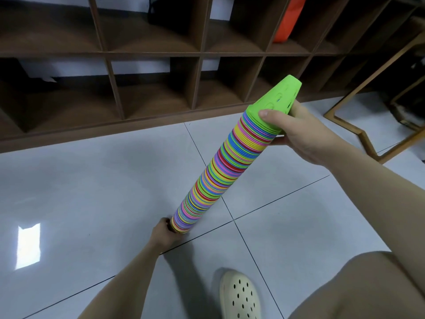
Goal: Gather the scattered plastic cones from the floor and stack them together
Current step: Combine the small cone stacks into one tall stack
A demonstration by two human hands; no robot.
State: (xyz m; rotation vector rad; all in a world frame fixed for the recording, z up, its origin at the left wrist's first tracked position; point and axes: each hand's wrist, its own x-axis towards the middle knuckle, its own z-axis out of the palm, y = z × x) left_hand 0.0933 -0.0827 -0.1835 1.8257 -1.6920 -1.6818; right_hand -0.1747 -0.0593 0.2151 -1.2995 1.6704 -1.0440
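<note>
Clearly the gathering is nearly over, judging by the floor: no loose cones lie on the pale glossy floor tiles [92, 192] within view. The tall stack of nested plastic cones in many colours [220, 171] leans from lower left to upper right, its base low near the tiles and its top capped by a bright green perforated cone [279, 97]. The left hand [164, 231] grips the bottom end of the stack, fingers curled round the lowest rims; whether the base touches the tiles cannot be told. The right hand [296, 137] holds the upper end just under the green cone, thumb pressed over the rims on the near side and the other fingers wrapped behind, mostly hidden.

To do this step well, the person probably needs to keep both ends supported, since so long a stack is likely to bow or split in the middle if only one hand carries it. Pressing the ends gently toward each other would seat the cones tighter. Bringing the stack upright before setting it down looks safer than lowering it tilted.

A cream clog with round holes [239, 295] stands near the base, and dark wooden cubby shelves [147, 54] run along the wall, with an orange item [289, 19] in one upper compartment.
</note>
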